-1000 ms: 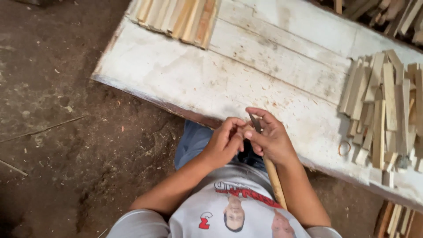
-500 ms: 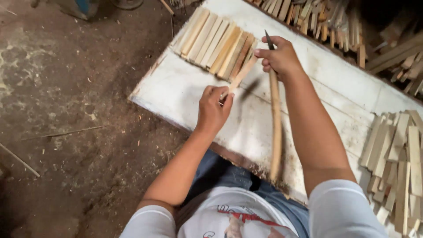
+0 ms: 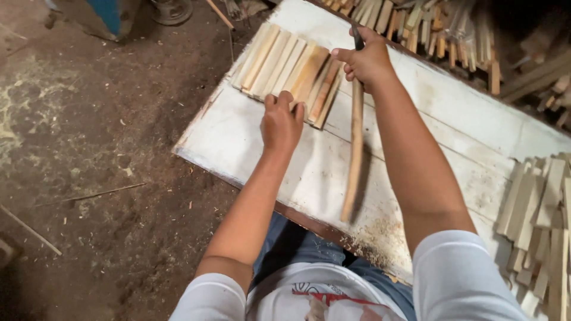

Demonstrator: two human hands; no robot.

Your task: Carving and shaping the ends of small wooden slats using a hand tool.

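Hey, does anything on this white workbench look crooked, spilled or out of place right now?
Mostly tidy. In the row of wooden slats, the darker ones by the left hand lie skewed across their neighbours. Sawdust is scattered at the workbench near edge. The right hand holds a long stick.

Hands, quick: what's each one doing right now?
Left hand: fingers curled down on the near edge of the row of wooden slats, not gripping anything.
Right hand: closed around a long wooden stick.
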